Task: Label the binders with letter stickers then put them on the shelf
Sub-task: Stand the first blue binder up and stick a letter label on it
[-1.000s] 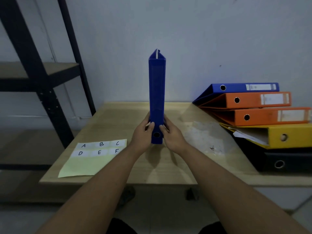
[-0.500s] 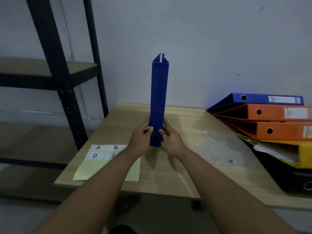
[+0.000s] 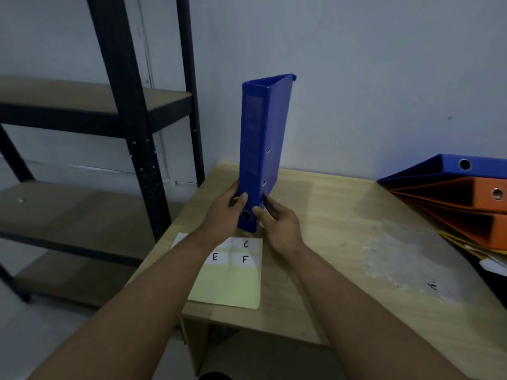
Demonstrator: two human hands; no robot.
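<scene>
While the left hand (image 3: pixel 222 213) and right hand (image 3: pixel 280 224) grip its base, the smooth blue binder (image 3: pixel 258 146) points upright.

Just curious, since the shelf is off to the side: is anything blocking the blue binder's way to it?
No loose object does. The left hand and right hand hold the blue binder upright; only the black corner post stands between it and the shelf boards, so it would likely enter from the front.
</scene>
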